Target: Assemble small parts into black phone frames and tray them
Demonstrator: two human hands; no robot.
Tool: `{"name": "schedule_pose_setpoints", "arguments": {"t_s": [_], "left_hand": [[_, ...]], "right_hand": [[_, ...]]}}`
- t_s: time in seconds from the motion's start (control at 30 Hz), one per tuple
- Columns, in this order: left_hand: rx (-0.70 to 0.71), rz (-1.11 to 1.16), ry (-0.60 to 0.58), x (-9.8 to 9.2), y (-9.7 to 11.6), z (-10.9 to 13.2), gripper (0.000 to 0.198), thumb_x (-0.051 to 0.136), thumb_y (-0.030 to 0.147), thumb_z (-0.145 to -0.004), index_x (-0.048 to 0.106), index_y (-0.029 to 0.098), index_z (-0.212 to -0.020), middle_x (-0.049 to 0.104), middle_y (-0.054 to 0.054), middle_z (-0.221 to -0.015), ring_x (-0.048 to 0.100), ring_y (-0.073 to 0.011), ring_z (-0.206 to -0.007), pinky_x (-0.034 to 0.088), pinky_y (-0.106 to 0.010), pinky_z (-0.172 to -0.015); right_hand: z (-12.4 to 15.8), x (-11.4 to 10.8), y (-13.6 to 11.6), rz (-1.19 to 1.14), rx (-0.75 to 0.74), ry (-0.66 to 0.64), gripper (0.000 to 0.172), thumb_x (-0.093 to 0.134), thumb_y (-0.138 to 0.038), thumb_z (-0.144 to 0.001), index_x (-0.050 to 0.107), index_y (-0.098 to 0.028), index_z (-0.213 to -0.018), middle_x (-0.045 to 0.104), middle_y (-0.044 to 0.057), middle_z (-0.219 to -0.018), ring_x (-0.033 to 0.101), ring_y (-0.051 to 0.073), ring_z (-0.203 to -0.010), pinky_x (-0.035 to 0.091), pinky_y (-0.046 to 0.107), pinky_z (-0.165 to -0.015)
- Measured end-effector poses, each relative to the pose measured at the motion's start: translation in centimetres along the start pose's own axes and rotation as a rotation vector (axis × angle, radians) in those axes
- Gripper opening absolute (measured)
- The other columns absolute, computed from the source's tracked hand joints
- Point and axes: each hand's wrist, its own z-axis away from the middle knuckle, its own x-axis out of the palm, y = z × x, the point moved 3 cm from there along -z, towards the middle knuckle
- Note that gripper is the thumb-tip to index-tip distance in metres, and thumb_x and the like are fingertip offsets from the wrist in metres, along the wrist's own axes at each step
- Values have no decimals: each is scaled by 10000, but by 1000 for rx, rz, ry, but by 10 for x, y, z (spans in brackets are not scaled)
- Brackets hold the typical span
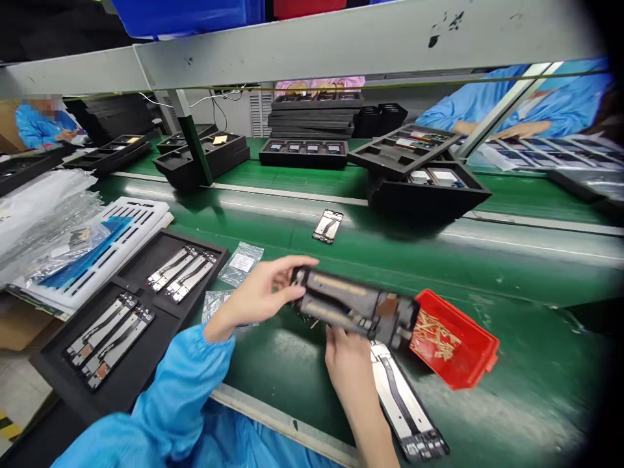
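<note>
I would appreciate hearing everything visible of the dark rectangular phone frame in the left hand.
The dark rectangular phone frame is thin and slightly blurred, seemingly of plastic and metal, with pale tan strips toward the left and a coppery-brown patch toward its right. Held above the green work surface, it slopes down rightward. The left hand pinches its left end; the right hand is just below, contact unclear. Its right end overlaps the red plastic bin in view.

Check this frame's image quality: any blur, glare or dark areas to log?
Head view: the held panel is smeared, probably by motion, while the panels in the black tray look crisper; head view: pale glare streaks the green bench; head view: black vignetting eats into the right edge.
</note>
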Motion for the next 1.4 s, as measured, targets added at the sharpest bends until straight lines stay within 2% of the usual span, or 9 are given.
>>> {"name": "schedule_pose_setpoints", "arguments": {"t_s": [0.07, 0.2, 0.37, 0.57, 0.7, 0.9, 1.03, 1.23, 1.4], "left_hand": [[-109, 48, -14, -4, -19, 48, 422, 690, 309, -1009, 713, 239, -1424, 783, -92, -1120, 727, -202, -850, 618, -312, -773], [-436, 94, -6, 10, -67, 121, 450, 728, 370, -971, 751, 201, -1387, 650, -9, -826, 567, -133, -661, 541, -257, -672], [-548, 0, 34, 30, -91, 159, 419, 678, 243, -950, 765, 219, -1359, 494, 37, -744, 490, -122, -630, 470, -224, -638], [-316, -428, 66, 31, -80, 166, 512, 617, 76, -944, 734, 334, -1370, 728, -65, -1060, 701, -243, -940, 638, -364, -870], [-239, -519, 128, 40, -73, 159, 496, 677, 98, -943, 714, 321, -1385, 650, -126, -1443, 665, -299, -1233, 640, -464, -1020], [-254, -24, 259, 61, -76, 134, 399, 677, 307, -1052, 711, 256, -1447, 698, -103, -1165, 646, -201, -955, 594, -354, -901], [-290, 522, 251, 75, -79, 118, 349, 891, 503, -899, 901, 211, -1091, 685, -90, -991, 629, -179, -901, 533, -293, -828], [-530, 796, 529, 79, -81, 117, 335, 979, 516, -791, 892, 193, -804, 781, -76, -890, 679, -175, -895, 525, -282, -881], [-588, 804, 525, 78, -83, 117, 378, 1020, 506, -722, 868, 164, -776, 830, -91, -911, 716, -180, -854, 559, -281, -851]], "right_hand": [[-11, 9, 6, 67, 5, 2, 430, 534, -546, -1103, 820, -260, -957, 725, 121, -953, 629, 290, -845, 560, 462, -746], [0, 17, 10, 188, 3, -45, 386, 569, -554, -1100, 749, -268, -914, 674, 123, -1000, 534, 304, -889, 421, 449, -771], [20, 9, 8, 250, -57, -124, 411, 469, -541, -1150, 688, -242, -973, 701, 108, -1024, 522, 311, -951, 319, 452, -834], [15, -3, -4, 303, -175, -132, 392, 432, -540, -1163, 721, -277, -1201, 727, 109, -1135, 526, 325, -991, 307, 461, -857], [13, 8, -8, 241, -144, -235, 467, 375, -541, -1163, 698, -247, -998, 671, 125, -979, 507, 329, -954, 318, 504, -882], [14, 3, -33, 49, -121, -408, 384, 403, -480, -1166, 655, -260, -976, 657, 77, -961, 563, 287, -947, 425, 455, -860], [23, -6, -69, -614, 144, -654, 367, 437, -521, -1162, 656, -261, -1025, 635, 40, -965, 623, 221, -921, 543, 341, -810], [30, -8, -86, -786, 212, -376, 199, 592, -420, -1128, 734, -280, -1130, 695, 49, -1095, 677, 192, -1051, 554, 255, -890], [34, -10, -83, -723, 144, -344, 119, 657, -325, -1099, 759, -276, -1063, 688, 30, -971, 662, 157, -845, 509, 229, -677]]}}
